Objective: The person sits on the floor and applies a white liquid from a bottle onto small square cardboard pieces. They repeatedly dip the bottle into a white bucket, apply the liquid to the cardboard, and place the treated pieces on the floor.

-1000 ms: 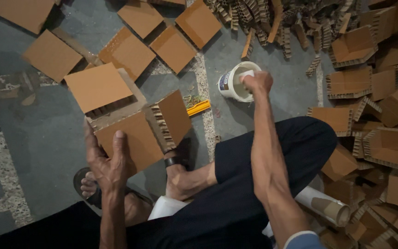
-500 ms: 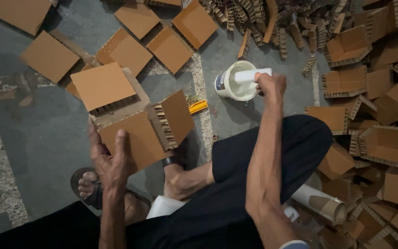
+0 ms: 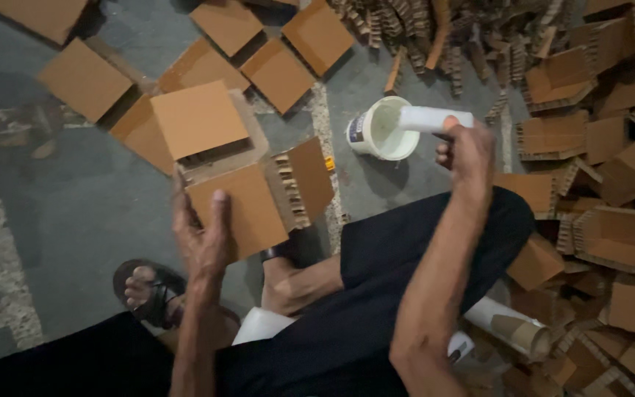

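The right hand (image 3: 468, 151), earlier down at the white plastic glue tub (image 3: 381, 129), now grips a white glue-coated roller (image 3: 433, 118) lifted above it. The left hand (image 3: 203, 239) still clasps the brown square cardboard panel (image 3: 248, 209).

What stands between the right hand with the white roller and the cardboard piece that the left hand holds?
Nothing visible. The right hand holds the white roller above the white bucket; bare floor lies between it and the cardboard piece under the left hand.

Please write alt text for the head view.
A seated person's left hand holds a brown folded cardboard piece while the right hand lifts a white glue-coated roller above a white plastic bucket, among cardboard squares.
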